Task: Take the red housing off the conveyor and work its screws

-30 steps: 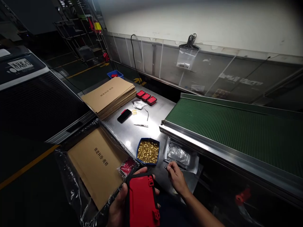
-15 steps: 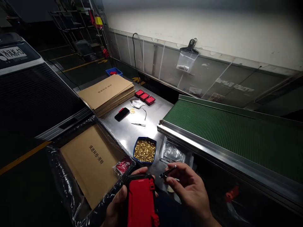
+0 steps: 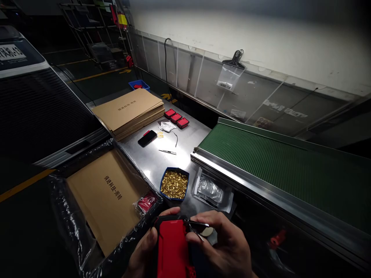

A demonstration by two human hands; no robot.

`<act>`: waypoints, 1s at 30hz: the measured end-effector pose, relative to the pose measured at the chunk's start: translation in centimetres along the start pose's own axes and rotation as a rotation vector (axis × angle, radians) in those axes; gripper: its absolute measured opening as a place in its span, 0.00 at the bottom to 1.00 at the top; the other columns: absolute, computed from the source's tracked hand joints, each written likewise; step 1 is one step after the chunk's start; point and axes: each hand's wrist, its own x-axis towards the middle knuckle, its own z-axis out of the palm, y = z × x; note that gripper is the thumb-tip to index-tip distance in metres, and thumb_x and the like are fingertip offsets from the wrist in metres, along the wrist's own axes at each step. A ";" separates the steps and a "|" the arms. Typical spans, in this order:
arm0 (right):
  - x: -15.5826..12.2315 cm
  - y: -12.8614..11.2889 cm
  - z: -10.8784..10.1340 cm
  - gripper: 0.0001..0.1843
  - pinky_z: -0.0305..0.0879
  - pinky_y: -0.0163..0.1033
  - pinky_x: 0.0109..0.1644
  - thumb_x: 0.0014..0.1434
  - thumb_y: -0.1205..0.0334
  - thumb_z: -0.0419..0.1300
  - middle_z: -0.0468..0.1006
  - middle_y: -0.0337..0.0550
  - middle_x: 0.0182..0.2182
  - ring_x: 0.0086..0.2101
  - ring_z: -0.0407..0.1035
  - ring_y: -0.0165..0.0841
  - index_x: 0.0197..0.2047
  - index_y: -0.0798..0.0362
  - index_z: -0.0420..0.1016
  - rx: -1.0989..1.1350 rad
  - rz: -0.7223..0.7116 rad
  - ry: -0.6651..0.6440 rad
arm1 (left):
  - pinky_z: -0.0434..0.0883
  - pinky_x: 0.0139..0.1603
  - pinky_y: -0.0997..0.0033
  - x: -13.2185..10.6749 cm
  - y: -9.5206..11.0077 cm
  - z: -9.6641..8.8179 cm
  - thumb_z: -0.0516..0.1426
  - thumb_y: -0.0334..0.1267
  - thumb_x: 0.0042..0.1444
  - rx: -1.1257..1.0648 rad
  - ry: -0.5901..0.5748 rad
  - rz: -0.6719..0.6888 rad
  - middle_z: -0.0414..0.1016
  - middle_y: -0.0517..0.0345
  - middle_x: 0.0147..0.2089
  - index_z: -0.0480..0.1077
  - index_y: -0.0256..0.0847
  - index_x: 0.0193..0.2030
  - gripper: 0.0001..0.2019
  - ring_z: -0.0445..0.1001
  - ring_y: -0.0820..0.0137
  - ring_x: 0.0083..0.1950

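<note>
Near the surface's (image 3: 162, 162) edge, my left hand (image 3: 142, 255) grips the rigid red case (image 3: 172, 247) by its sides; right hand (image 3: 228, 247) pinches tweezers (image 3: 197, 226).

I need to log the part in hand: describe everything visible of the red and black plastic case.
The red and black plastic case is a flat oblong with a matte red face inside a black rim, with small moulded red lugs near its corners. It lies lengthwise at the bottom edge of the view. The left hand grips its left side; the right hand brings a thin dark tool to its top right corner.
</note>
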 end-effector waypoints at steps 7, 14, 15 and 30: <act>-0.4 -0.1 -0.1 0.17 0.77 0.31 0.42 0.56 0.66 0.71 0.83 0.37 0.38 0.38 0.79 0.31 0.47 0.43 0.75 0.039 0.009 -0.027 | 0.67 0.60 0.53 0.0 0.3 0.9 0.60 0.54 0.61 0.110 0.008 -0.019 0.76 0.46 0.58 0.63 0.47 0.67 0.30 0.73 0.49 0.61; -0.5 -0.3 0.4 0.13 0.76 0.29 0.40 0.57 0.67 0.69 0.83 0.36 0.35 0.35 0.78 0.29 0.44 0.43 0.77 0.101 0.051 0.015 | 0.67 0.61 0.56 0.2 0.3 1.7 0.61 0.53 0.60 0.123 0.031 -0.021 0.77 0.47 0.57 0.70 0.48 0.60 0.24 0.73 0.51 0.61; -0.6 -0.5 0.6 0.12 0.75 0.29 0.40 0.58 0.67 0.69 0.83 0.36 0.35 0.35 0.78 0.29 0.44 0.43 0.78 0.127 0.068 0.056 | 0.67 0.61 0.57 0.2 0.3 1.7 0.61 0.53 0.60 0.105 0.027 -0.019 0.77 0.47 0.57 0.71 0.47 0.60 0.25 0.73 0.52 0.61; -0.7 4.0 1.3 0.17 0.61 0.31 0.24 0.52 0.52 0.69 0.73 0.36 0.25 0.21 0.68 0.27 0.29 0.53 0.67 0.932 0.897 -0.034 | 0.72 0.62 0.54 1.9 1.7 -2.6 0.77 0.57 0.23 0.646 0.097 0.413 0.73 0.52 0.59 0.50 0.62 0.70 0.65 0.72 0.44 0.60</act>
